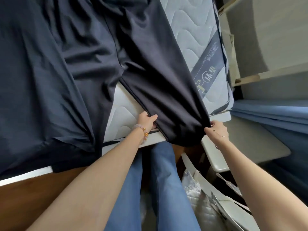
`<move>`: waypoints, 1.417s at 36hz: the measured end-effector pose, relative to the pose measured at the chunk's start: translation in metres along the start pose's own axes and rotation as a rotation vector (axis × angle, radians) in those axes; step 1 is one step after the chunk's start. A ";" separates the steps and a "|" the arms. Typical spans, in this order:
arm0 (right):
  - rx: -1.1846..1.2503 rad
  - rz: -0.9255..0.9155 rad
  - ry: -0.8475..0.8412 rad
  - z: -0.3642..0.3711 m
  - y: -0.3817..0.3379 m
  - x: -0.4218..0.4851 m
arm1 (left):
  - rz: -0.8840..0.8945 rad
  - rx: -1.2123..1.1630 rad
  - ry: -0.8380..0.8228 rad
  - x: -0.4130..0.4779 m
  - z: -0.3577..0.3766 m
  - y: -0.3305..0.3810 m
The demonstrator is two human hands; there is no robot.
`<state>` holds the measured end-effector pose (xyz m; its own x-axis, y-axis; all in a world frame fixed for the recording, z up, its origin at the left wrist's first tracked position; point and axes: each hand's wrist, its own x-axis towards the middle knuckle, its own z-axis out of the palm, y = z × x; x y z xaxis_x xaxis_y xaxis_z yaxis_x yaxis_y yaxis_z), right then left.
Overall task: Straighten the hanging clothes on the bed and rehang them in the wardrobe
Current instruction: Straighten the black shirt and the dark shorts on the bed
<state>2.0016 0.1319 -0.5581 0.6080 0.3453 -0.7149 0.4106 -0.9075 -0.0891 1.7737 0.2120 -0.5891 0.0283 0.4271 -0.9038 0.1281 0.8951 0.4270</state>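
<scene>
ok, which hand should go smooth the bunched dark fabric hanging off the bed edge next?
Left, probably. The left hand pinches the hem on the side nearest the bunched fabric; the right hand holds the hem's far corner and would cross over.

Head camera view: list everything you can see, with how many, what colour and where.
black garment: one, black, across the mattress corner, end hanging over the edge
navy garment: one, dark navy, spread on the bed, left
mattress: one, white quilted, dark label, under the clothes
blue fabric: one, blue, right
white bags: count unclear, white, floor, lower right
bracelet: one, pink and gold, left wrist
jeans legs: two, blue, bottom centre
left hand: grips black garment's left edge
right hand: pinches its right edge
</scene>
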 end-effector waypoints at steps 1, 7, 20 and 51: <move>0.008 0.001 -0.023 0.001 0.002 0.002 | 0.029 -0.018 0.014 -0.006 -0.001 0.001; 0.184 -0.092 -0.221 0.005 0.012 0.009 | 0.098 -0.215 0.130 -0.027 -0.004 -0.007; 0.339 -0.194 -0.158 -0.060 0.041 0.046 | 0.009 -0.164 0.188 -0.027 0.017 -0.010; 0.330 -0.416 -0.087 -0.013 -0.115 0.032 | 0.141 0.932 0.694 -0.046 -0.124 -0.022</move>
<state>1.9823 0.2505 -0.5620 0.3748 0.6836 -0.6262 0.3608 -0.7298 -0.5807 1.6469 0.1881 -0.5532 -0.4102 0.7513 -0.5170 0.8525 0.5172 0.0753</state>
